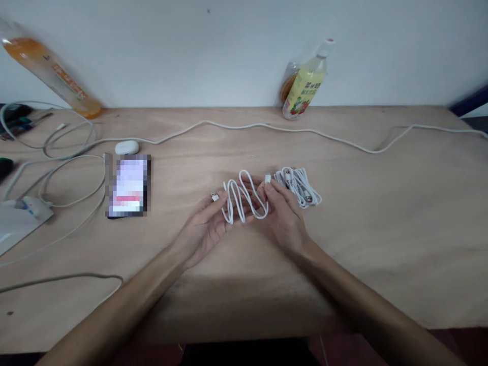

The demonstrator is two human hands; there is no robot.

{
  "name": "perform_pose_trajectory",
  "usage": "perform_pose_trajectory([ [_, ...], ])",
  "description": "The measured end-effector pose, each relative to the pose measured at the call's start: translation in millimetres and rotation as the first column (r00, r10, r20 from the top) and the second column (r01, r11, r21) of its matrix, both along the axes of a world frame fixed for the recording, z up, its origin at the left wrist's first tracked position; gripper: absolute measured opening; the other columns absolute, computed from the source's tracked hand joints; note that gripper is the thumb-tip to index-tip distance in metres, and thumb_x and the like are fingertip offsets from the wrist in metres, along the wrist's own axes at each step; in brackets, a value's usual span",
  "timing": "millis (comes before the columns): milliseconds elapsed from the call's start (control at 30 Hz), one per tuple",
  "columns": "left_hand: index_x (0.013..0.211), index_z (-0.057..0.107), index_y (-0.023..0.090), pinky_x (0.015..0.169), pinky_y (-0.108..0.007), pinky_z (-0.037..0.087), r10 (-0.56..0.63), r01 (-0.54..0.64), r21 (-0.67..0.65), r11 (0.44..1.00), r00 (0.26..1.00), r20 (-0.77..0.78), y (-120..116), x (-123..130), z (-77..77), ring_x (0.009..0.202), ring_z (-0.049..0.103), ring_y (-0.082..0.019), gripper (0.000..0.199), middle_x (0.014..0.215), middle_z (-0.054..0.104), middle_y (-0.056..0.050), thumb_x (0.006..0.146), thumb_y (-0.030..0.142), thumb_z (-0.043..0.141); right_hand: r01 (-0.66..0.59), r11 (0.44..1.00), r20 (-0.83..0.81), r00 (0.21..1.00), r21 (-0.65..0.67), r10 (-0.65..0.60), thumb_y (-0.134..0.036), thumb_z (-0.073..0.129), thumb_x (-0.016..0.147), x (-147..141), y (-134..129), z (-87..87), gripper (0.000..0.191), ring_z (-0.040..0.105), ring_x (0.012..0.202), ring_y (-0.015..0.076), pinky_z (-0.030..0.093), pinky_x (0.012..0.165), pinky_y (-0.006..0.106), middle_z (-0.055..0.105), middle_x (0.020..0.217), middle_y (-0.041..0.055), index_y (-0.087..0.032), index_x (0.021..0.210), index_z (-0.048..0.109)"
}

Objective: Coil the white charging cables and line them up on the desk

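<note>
A white cable (239, 201) lies in loose zigzag loops across the fingers of both hands, above the wooden table. My left hand (208, 221) holds one end under its thumb, with a USB plug sticking out to the left. Between thumb and fingers, my right hand (284, 213) pinches the other end, whose small white plug (268, 179) points up. Just behind and right of my right hand, a bundle of coiled white cables (299, 187) rests on the table. Some fingers are hidden behind the loops.
A phone (128, 185) and a white earbud case (127, 148) lie left on the table (381, 203). Cables spread around a power strip (19, 223). An orange bottle (53, 76) and a yellow bottle (307, 84) stand by the wall. A long white cable (259, 125) crosses behind.
</note>
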State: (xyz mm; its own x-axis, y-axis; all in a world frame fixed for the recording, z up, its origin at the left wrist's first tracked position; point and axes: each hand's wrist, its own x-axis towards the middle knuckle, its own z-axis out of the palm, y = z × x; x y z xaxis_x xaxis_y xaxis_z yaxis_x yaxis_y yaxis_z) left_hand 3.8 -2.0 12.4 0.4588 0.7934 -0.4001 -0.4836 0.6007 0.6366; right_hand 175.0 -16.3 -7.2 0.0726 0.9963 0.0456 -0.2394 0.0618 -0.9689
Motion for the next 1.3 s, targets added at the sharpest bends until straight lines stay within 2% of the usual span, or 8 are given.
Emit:
perform_pose_trajectory([
  [133, 0.098, 0.074, 0.015, 0.107, -0.049, 0.069, 0.044, -0.044, 0.004, 0.999, 0.999, -0.026, -1, 0, 0.1, 0.119, 0.082, -0.030, 0.014, 0.112, 0.084, -0.013, 0.108, 0.013, 0.063, -0.046, 0.999, -0.003, 0.999, -0.021, 0.046, -0.057, 0.070, 0.098, -1, -2, 2.6, 0.036, 0.070, 0.097, 0.0245, 0.060, 0.093, 0.043, 0.070, 0.088, 0.0010, -0.028, 0.080, 0.059],
  [267, 0.103, 0.073, 0.016, 0.091, -0.047, 0.075, 0.033, -0.032, 0.043, 0.999, 0.999, -0.025, 1, -2, -1.5, 0.119, 0.081, -0.032, 0.001, 0.119, 0.083, -0.013, 0.102, 0.016, 0.073, -0.009, 1.000, 0.105, 0.994, -0.022, 0.011, -0.044, 0.082, 0.090, 1, -3, 3.6, 0.047, 0.070, 0.098, 0.0246, 0.058, 0.095, 0.044, 0.066, 0.083, -0.0002, -0.027, 0.072, 0.042],
  [400, 0.114, 0.077, 0.015, 0.065, -0.032, 0.075, -0.038, 0.049, 0.125, 0.991, 0.995, -0.092, 1, -4, -2.1, 0.117, 0.081, -0.034, 0.027, 0.135, 0.080, -0.016, 0.089, 0.016, 0.087, 0.007, 0.999, 0.173, 0.985, -0.033, -0.001, -0.038, 0.081, 0.090, 1, -3, 0.0, 0.048, 0.069, 0.101, 0.0255, 0.057, 0.098, 0.046, 0.064, 0.080, -0.0011, -0.028, 0.072, 0.037],
  [567, 0.120, 0.080, 0.014, 0.059, -0.031, 0.074, -0.025, 0.042, 0.113, 0.993, 0.989, -0.143, 1, -4, -0.7, 0.119, 0.081, -0.037, 0.035, 0.135, 0.081, -0.018, 0.085, 0.011, 0.082, 0.005, 1.000, 0.183, 0.983, -0.013, -0.003, -0.033, 0.074, 0.091, 2, -2, 1.1, 0.045, 0.070, 0.101, 0.0252, 0.057, 0.093, 0.043, 0.068, 0.086, 0.0013, -0.028, 0.071, 0.035],
  [733, 0.107, 0.081, 0.013, 0.063, -0.031, 0.074, -0.016, 0.029, 0.090, 0.996, 0.991, -0.133, 3, -3, 1.6, 0.125, 0.079, -0.039, 0.023, 0.127, 0.084, -0.019, 0.085, 0.010, 0.075, 0.034, 0.999, 0.209, 0.977, -0.008, -0.032, -0.030, 0.071, 0.090, 4, -1, 7.0, 0.041, 0.065, 0.084, 0.0212, 0.057, 0.083, 0.039, 0.055, 0.071, -0.0034, -0.028, 0.069, 0.035],
  [933, 0.111, 0.079, 0.016, 0.068, -0.035, 0.075, 0.032, -0.023, 0.072, 0.997, 0.991, -0.131, 3, -2, 2.1, 0.122, 0.081, -0.038, 0.027, 0.120, 0.086, -0.015, 0.087, 0.006, 0.072, 0.003, 0.997, -0.069, 0.998, -0.081, -0.008, -0.029, 0.076, 0.086, 3, 2, 5.6, 0.040, 0.076, 0.102, 0.0257, 0.061, 0.087, 0.040, 0.077, 0.091, 0.0011, -0.028, 0.072, 0.038],
  [1067, 0.102, 0.081, 0.014, 0.088, -0.044, 0.075, 0.068, -0.059, 0.083, 0.995, 0.992, -0.106, 4, -2, 2.0, 0.122, 0.081, -0.036, 0.013, 0.121, 0.086, -0.014, 0.091, 0.008, 0.077, 0.008, 0.994, -0.155, 0.988, -0.113, -0.025, -0.031, 0.081, 0.083, 5, 5, 5.7, 0.037, 0.080, 0.103, 0.0272, 0.063, 0.082, 0.040, 0.081, 0.095, 0.0009, -0.029, 0.077, 0.045],
  [1300, 0.098, 0.089, 0.014, 0.113, -0.044, 0.063, 0.052, -0.045, 0.116, 0.992, 0.997, -0.056, 6, -5, -0.2, 0.124, 0.079, -0.030, 0.009, 0.120, 0.086, -0.012, 0.090, 0.014, 0.086, -0.028, 0.987, -0.251, 0.968, -0.156, -0.012, -0.032, 0.084, 0.083, 4, 5, 9.3, 0.031, 0.079, 0.123, 0.0300, 0.063, 0.108, 0.052, 0.086, 0.118, 0.0040, -0.031, 0.111, 0.071],
])
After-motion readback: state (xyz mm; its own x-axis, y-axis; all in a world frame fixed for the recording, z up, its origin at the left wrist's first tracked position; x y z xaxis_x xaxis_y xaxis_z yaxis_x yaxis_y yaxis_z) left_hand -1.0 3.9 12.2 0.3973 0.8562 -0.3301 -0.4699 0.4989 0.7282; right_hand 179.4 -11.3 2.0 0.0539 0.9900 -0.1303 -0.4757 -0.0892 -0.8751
